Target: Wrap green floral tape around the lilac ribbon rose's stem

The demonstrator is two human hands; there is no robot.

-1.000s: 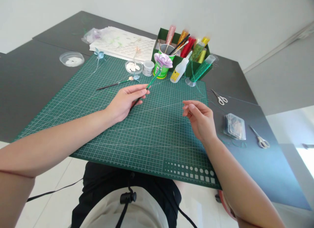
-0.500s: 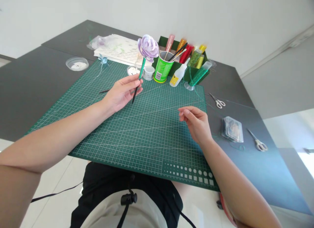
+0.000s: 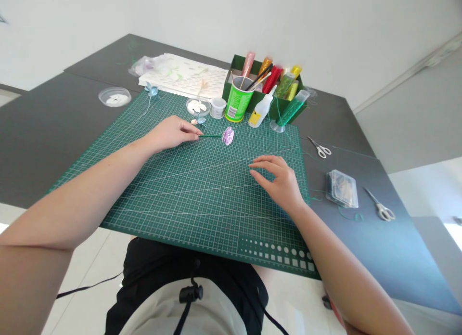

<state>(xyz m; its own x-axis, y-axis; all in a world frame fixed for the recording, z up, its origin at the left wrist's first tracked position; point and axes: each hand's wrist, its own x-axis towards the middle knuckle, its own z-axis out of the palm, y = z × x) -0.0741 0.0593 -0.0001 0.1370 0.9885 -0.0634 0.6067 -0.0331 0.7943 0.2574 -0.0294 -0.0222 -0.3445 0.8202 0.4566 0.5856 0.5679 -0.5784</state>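
A purple artificial flower point(image 3: 227, 136) is low over the green cutting mat point(image 3: 202, 190), its head pointing right. The thumb and fingers of my left hand point(image 3: 176, 132) pinch its green stem point(image 3: 211, 135), and the lower stem is hidden by the hand. I cannot tell whether the flower rests on the mat. My right hand point(image 3: 277, 178) hovers over the right part of the mat with thumb and fingers apart, holding nothing. Just beyond my left hand lies a small blue and peach flower piece point(image 3: 200, 121).
Along the back stand a petal dish point(image 3: 198, 107), a lidded jar point(image 3: 218, 108), a green can of brushes point(image 3: 237, 104), a glue bottle point(image 3: 262, 109) and a box of coloured rolls point(image 3: 249, 96). At right lie scissors point(image 3: 320, 148), a clear case point(image 3: 342, 188) and more scissors point(image 3: 383, 211).
My left hand has lowered the flower from upright to lying nearly flat, head to the right. My right hand's fingers have spread from a near pinch, and the hand has shifted slightly left.
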